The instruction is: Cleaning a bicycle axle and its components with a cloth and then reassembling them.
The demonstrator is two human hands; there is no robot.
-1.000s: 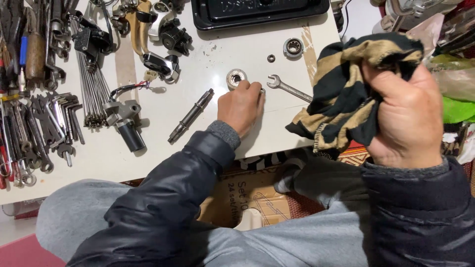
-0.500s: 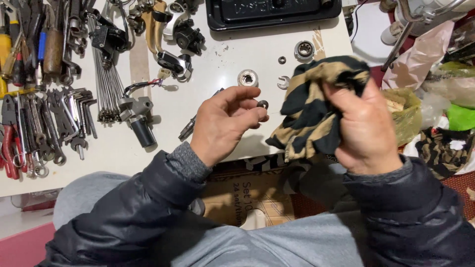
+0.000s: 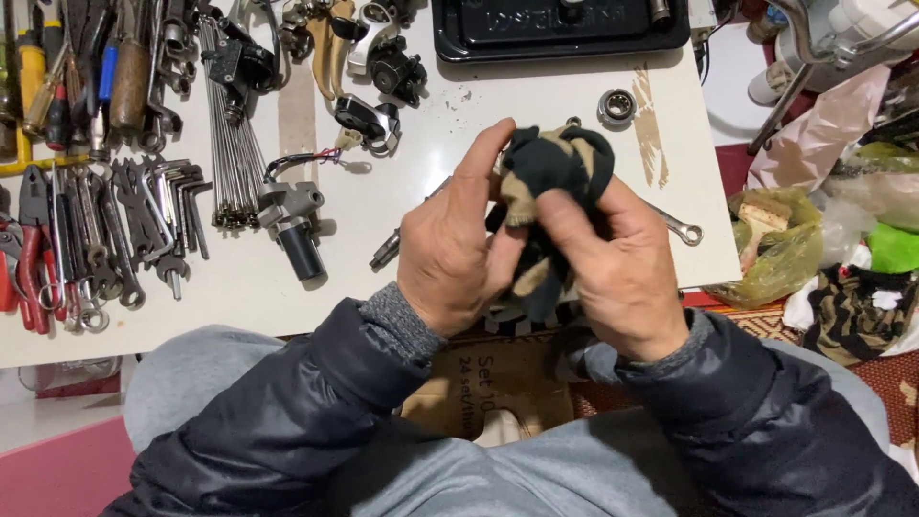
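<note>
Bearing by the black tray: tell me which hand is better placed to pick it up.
Right. The right hand lies nearer the bearing, which sits up and right of the striped rag. The left hand is farther; both grip the rag.

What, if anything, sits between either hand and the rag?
Nothing visible. The left hand and the right hand both grip the bunched black and tan rag directly, above the white table.
</note>
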